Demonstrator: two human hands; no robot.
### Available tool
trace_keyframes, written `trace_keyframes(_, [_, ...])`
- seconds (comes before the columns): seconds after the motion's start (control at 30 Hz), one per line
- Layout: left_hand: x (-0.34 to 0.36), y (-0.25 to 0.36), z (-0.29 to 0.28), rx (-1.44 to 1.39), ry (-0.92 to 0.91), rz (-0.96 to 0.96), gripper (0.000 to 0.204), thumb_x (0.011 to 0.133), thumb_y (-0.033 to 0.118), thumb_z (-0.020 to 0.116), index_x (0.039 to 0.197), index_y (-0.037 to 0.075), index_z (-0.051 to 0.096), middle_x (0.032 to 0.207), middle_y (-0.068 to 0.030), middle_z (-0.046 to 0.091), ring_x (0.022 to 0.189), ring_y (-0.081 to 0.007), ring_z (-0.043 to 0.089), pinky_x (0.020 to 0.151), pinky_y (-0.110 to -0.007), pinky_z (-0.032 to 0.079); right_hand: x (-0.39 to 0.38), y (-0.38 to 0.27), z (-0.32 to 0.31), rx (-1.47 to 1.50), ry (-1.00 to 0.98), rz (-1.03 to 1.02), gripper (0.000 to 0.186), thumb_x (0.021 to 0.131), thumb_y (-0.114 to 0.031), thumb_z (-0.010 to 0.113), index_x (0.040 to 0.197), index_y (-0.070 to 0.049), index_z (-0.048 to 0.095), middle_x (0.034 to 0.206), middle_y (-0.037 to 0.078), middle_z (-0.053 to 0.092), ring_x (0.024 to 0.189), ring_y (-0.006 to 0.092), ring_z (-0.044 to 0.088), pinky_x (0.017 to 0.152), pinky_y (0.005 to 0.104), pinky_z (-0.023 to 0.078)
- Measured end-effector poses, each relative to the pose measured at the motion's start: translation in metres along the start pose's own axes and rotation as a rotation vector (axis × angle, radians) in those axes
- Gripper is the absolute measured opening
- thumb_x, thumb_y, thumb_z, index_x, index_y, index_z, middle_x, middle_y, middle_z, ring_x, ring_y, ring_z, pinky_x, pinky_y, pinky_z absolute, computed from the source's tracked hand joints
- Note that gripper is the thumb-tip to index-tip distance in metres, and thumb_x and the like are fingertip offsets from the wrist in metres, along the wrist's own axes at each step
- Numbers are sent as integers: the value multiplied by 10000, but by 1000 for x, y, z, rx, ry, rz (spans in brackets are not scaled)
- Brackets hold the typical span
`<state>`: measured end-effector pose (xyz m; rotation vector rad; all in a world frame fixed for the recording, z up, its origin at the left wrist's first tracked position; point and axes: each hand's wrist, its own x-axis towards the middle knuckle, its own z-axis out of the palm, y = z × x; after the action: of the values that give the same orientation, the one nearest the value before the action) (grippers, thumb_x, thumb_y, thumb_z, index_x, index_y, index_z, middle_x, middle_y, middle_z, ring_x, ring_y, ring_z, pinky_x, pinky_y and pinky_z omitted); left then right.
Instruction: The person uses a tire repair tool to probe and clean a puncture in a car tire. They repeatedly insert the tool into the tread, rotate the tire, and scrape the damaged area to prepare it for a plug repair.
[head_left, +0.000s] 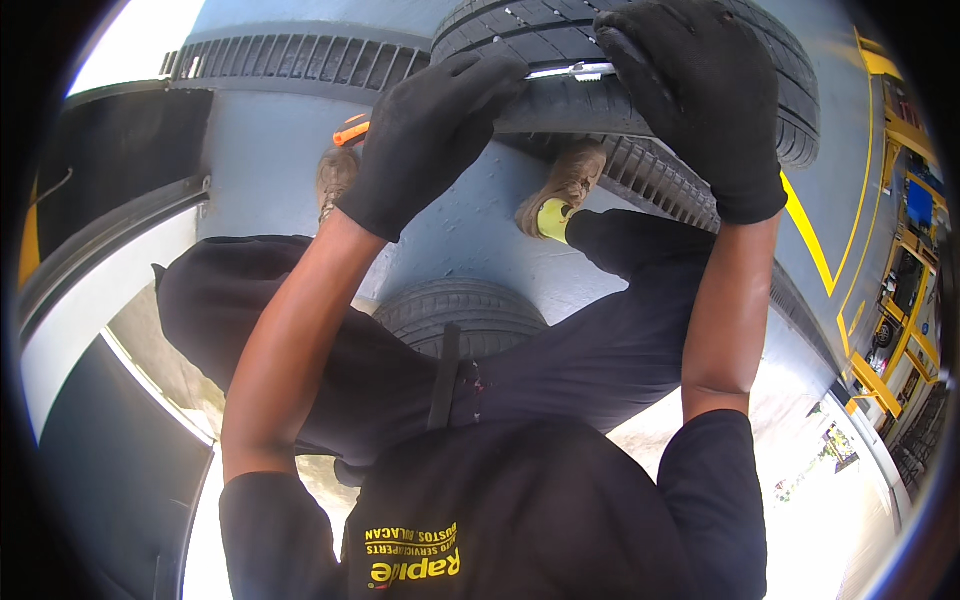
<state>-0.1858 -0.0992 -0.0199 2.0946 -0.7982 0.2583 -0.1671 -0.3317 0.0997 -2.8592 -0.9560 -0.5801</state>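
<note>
A black car tire [552, 35] stands in front of me, its grooved tread at the top of the view. My left hand [430, 125], in a black glove, is closed at one end of a thin silver metal tool [578, 72]. At the other end, the curled fingers of my right hand [700, 95], also gloved in black, grip it. The tool lies across the tire's near shoulder and has a small ridged part by my right fingers. Its exact kind cannot be made out, since both ends are hidden in the gloves.
Beneath me is another tire [455, 305], between my legs. An orange and black object [350, 130] lies beside my left shoe [338, 172]. A slotted floor drain [300, 58] runs across the blue-grey floor. Yellow-framed equipment [905, 300] stands at the right.
</note>
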Motion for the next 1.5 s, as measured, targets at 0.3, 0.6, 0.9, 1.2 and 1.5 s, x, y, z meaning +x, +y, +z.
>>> trace_keyframes(0.3, [-6,-7,-1,-39,-3,-5,317,907,-25,701,1215,49,712,986,-122,736,795,-264,732,709,-342,581,-4,21,3,226,12,24,128,883,-160,736,944,-57,689,838,136,653,783,356,628,713,448,478])
trace_keyframes(0.6, [-23,-35,1,-127,29,-108,375,840,-52,676,1181,97,718,1010,-111,753,859,-300,735,758,-372,583,5,12,2,258,78,129,140,866,-128,759,949,-27,711,871,176,680,818,381,650,739,453,503])
trace_keyframes(0.9, [-43,-49,-16,-102,83,-323,188,984,107,665,1161,70,718,976,-93,755,771,-226,705,724,-345,565,-1,45,1,-9,80,200,182,885,-181,724,938,-8,700,863,181,676,822,398,639,756,455,502])
trace_keyframes(1.2, [20,5,23,-6,118,-5,292,922,78,695,1207,135,711,981,-82,747,764,-238,720,685,-350,569,-11,53,3,99,159,216,184,901,-174,710,948,2,688,889,202,683,858,404,644,770,450,500])
trace_keyframes(1.5, [33,18,14,-33,50,-49,338,870,10,644,1207,42,657,1054,-206,698,928,-411,697,772,-457,560,-13,42,9,178,280,136,202,898,-180,719,973,5,686,916,199,687,868,404,650,790,462,505])
